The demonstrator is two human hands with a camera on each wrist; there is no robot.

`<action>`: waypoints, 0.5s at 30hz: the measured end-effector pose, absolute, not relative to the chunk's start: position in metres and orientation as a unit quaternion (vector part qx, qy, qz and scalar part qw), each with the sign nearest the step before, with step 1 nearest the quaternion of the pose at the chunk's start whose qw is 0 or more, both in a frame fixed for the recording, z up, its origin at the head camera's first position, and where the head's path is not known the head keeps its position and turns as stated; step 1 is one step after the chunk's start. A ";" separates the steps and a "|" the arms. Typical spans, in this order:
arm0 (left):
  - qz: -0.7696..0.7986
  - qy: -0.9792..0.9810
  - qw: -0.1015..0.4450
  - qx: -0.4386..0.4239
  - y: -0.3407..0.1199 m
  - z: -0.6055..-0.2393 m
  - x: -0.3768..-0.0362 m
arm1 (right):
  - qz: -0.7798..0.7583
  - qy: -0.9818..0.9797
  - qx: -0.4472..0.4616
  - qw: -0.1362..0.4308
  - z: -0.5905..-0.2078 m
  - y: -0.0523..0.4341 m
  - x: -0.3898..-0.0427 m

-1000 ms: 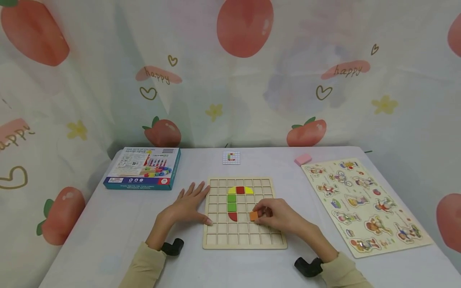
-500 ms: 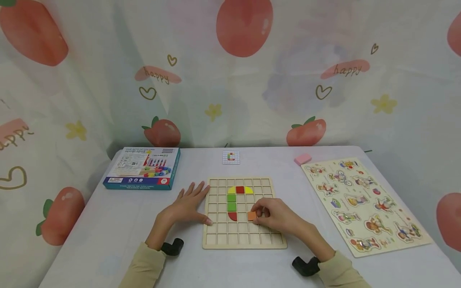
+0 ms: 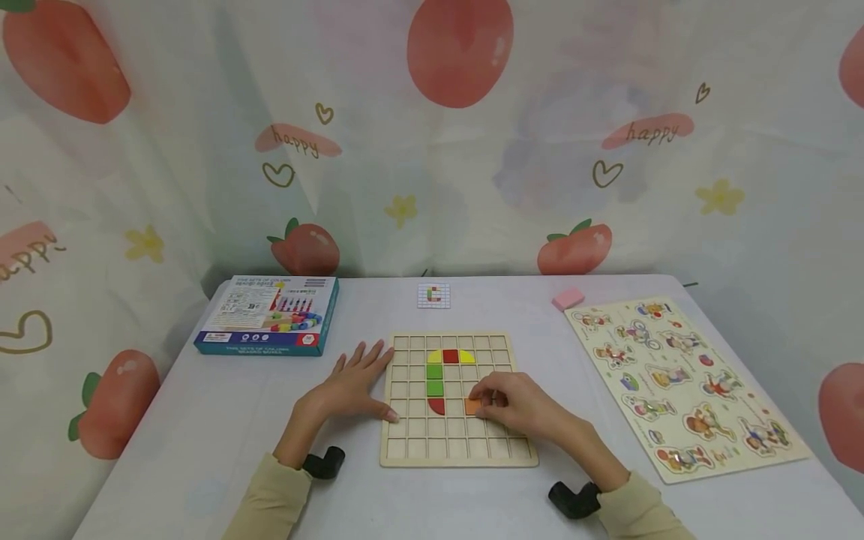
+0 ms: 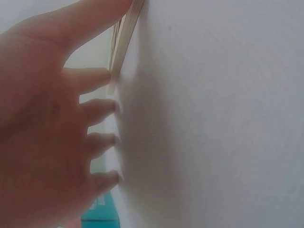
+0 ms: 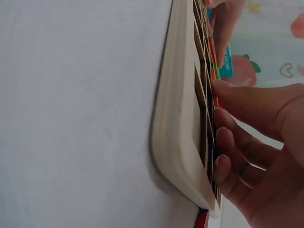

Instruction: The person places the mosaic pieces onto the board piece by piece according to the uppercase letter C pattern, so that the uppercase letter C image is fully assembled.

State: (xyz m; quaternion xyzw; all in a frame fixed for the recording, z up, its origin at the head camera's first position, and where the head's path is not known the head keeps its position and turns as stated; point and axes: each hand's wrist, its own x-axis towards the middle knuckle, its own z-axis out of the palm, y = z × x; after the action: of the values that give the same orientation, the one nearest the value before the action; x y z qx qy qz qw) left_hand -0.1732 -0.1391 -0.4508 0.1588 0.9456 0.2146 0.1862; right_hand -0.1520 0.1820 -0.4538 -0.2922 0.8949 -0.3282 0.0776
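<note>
On the wooden grid board [image 3: 459, 450], the right hand [image 3: 516, 409] pinches an orange square tile [image 3: 471, 406] low over a cell in the row of the red quarter-round piece [image 3: 437, 406] (one cell seems to lie between them). The left hand [image 3: 354, 386] lies flat, fingers spread, steadying the board's left edge. Seating the tile looks like the step in hand; it wants squaring, then release. A white-clothed table [image 3: 202, 420] carries a boxed game [image 3: 266, 313], a pattern card [image 3: 433, 295] and a picture puzzle [image 3: 685, 386], before a peach-print curtain [image 3: 432, 135].

White table [image 3: 202, 420] before a strawberry-print curtain [image 3: 432, 135].
</note>
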 end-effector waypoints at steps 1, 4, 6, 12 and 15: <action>0.215 0.946 0.186 0.159 -0.139 -0.450 -0.173 | -0.329 0.894 -0.293 0.078 -0.453 0.182 -0.152; 0.216 0.946 0.185 0.157 -0.139 -0.450 -0.173 | -0.328 0.894 -0.294 0.078 -0.451 0.180 -0.153; 0.215 0.946 0.185 0.156 -0.139 -0.450 -0.174 | -0.329 0.894 -0.294 0.079 -0.450 0.179 -0.155; 0.212 0.947 0.185 0.157 -0.139 -0.451 -0.174 | -0.328 0.894 -0.292 0.084 -0.447 0.171 -0.159; 0.211 0.947 0.185 0.157 -0.139 -0.451 -0.175 | -0.326 0.895 -0.290 0.088 -0.446 0.166 -0.161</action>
State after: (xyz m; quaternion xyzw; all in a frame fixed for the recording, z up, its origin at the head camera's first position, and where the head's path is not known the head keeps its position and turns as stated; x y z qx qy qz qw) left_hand -0.1749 -0.1389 -0.4515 0.1572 0.9468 0.2112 0.1853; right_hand -0.1611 0.1664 -0.4461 -0.2901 0.8953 -0.3264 0.0877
